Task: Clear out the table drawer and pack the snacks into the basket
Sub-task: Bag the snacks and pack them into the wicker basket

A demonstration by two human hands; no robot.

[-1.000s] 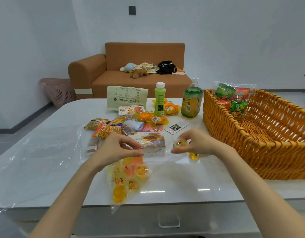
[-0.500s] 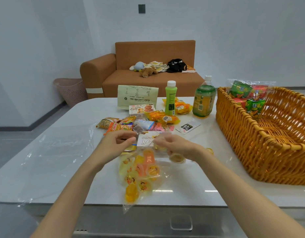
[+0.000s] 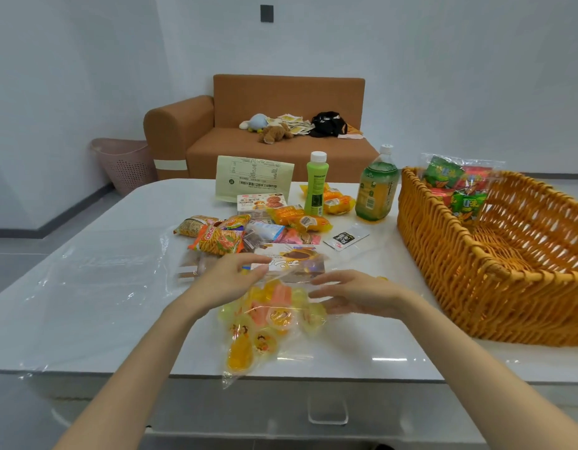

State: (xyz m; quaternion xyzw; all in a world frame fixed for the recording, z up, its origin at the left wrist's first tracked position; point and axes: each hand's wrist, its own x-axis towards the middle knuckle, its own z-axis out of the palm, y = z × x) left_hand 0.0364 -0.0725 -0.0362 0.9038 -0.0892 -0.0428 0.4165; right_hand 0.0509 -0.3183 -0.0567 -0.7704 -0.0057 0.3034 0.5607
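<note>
At the near edge of the glossy white table (image 3: 86, 303), a clear plastic bag of jelly cups (image 3: 268, 323) is seen lying between the two hands, its long axis running from the hands back toward the person, its lower corner hung over the edge. The left hand (image 3: 226, 282) is held at the bag's mouth with fingers loosely bent; whether the film is pinched cannot be told. The right hand (image 3: 359, 295) is laid straight-fingered against the bag's right side, nothing being grasped. The woven wicker basket (image 3: 476, 280) is set to the right, well apart from the bag and nearer the right hand, so a rightward carry is judged the coming move. The film is thin, crinkled and glossy; the cups inside are small, rounded and loose, and may be expected to shift when lifted. The basket is stiff and open-woven with a braided rim, and green and red packets (image 3: 456, 186) are leaned in its far corner.
</note>
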